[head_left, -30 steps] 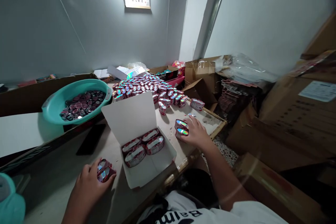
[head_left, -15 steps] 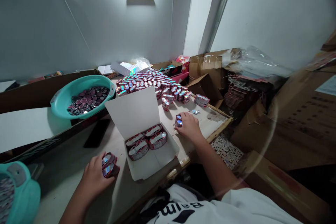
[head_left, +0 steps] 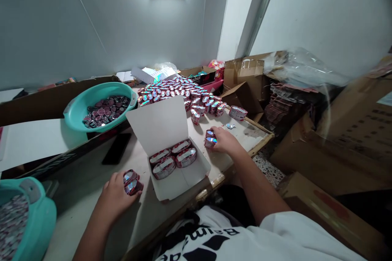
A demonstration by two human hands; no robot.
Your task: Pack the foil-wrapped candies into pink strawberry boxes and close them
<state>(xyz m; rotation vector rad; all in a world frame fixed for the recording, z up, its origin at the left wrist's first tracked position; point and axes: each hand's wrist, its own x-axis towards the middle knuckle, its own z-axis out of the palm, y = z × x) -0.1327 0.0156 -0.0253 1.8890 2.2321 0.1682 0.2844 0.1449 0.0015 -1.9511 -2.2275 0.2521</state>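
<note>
My left hand (head_left: pixel 114 195) is closed around a pair of small oval packs (head_left: pixel 132 183) with red sides and shiny tops, left of an open white carton (head_left: pixel 180 187). Right of the carton, my right hand (head_left: pixel 227 142) grips another pair of the same packs (head_left: pixel 210 139) close to the tabletop. Several matching packs (head_left: pixel 186 157) stand in the carton's far half, and its near half shows bare white bottom. The lid (head_left: pixel 159 124) is raised away from me. Behind it lies a big pile of these packs (head_left: pixel 174 89).
A teal basin (head_left: pixel 73 108) of small round pieces stands back left; another basin (head_left: pixel 43 220) sits front left. A black phone (head_left: pixel 116 149) lies between. One pack (head_left: pixel 238 113) and a foil scrap (head_left: pixel 230 126) are near the right edge. Cardboard boxes (head_left: pixel 306 142) crowd the right side.
The view has tilted down slightly. Both hands keep their packs; the pair in my right hand has turned so more of its sides shows. The carton's contents look the same.
</note>
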